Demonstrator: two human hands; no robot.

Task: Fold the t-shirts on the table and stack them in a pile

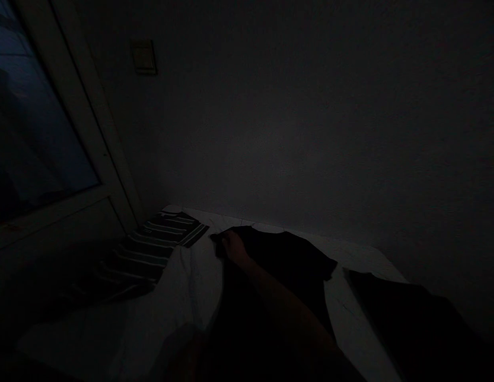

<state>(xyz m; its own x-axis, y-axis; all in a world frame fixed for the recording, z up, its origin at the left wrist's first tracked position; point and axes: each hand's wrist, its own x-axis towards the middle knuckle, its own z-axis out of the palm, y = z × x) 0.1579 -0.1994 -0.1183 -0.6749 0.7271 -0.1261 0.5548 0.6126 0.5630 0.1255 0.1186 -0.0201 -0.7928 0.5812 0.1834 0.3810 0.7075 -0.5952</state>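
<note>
Dimly, the black shirt (pixel 284 252) lies under the right grip (pixel 232 245) at one sleeve (pixel 219 250), clamped or not I cannot tell.

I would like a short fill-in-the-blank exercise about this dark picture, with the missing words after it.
1. The person's ____ hand is at a sleeve of the middle black T-shirt.
2. In the picture, the striped shirt lies to the ____ of it.
3. The light switch is mounted on the ____.

Missing words: right; left; wall.
</note>
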